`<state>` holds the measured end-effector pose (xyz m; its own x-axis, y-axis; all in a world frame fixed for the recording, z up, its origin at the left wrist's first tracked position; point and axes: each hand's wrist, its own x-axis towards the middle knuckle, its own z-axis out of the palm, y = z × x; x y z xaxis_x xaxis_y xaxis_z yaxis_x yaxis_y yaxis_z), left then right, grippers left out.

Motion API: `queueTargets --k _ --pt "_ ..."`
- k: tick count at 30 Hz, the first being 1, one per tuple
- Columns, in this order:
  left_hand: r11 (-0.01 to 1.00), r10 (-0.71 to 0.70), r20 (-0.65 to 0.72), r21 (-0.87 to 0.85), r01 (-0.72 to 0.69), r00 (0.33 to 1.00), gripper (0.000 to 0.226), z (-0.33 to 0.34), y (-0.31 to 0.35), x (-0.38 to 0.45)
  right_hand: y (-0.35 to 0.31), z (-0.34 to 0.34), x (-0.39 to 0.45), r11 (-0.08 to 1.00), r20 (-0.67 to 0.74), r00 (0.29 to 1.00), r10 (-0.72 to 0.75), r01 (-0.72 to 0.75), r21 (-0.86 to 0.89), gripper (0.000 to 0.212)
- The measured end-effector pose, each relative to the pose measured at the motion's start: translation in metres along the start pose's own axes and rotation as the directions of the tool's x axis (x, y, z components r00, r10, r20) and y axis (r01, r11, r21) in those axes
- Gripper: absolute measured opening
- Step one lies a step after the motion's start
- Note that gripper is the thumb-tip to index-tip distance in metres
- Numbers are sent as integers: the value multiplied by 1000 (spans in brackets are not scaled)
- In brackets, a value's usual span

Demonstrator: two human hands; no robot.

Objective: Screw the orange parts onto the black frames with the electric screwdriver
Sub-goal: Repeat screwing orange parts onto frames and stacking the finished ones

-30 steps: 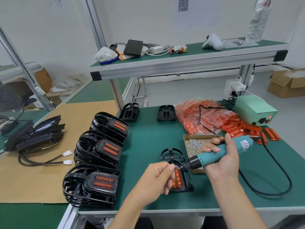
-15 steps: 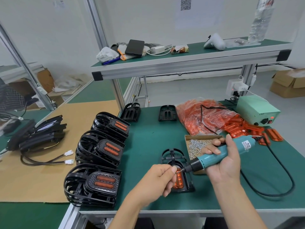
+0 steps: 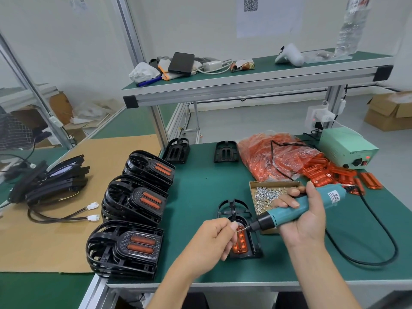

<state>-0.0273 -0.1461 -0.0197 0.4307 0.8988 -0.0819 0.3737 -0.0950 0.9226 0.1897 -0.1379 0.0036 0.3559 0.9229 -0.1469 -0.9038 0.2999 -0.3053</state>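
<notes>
Above black frame [image 3: 236, 216], right hand [image 3: 306, 216], electric screwdriver [image 3: 292, 211] pointing left

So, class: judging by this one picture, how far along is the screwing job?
Done: three stacks of finished frames at the bench's left edge. In hand: the right hand holds the screwdriver while the left hand pinches a screw at its tip, over a frame with its orange part. Left: two bare frames and a bag of orange parts.

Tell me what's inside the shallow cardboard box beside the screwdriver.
The cardboard box holds a loose pile of small silver screws. The right hand and electric screwdriver cover its near right part.
</notes>
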Motion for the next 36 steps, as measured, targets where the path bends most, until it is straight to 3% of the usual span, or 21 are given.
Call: queueTargets --k 20,25,29,33,36 --pt "995 -10 45 99 5 999 41 2 12 -3 0 -1 0 1000 14 1000 28 -28 0 23" --pt "959 98 -47 272 -82 994 32 9 9 -3 0 1 2 997 20 1000 1 1 -73 23" --pt "926 138 4 354 -131 990 22 5 2 -4 2 8 4 985 25 999 -42 45 -165 19" --pt "818 323 -40 514 -258 946 15 1 -7 8 8 25 6 947 72 996 -60 80 -311 21" --pt "746 399 -126 620 -241 908 13 3 -9 20 16 42 9 884 170 982 -84 152 -442 20"
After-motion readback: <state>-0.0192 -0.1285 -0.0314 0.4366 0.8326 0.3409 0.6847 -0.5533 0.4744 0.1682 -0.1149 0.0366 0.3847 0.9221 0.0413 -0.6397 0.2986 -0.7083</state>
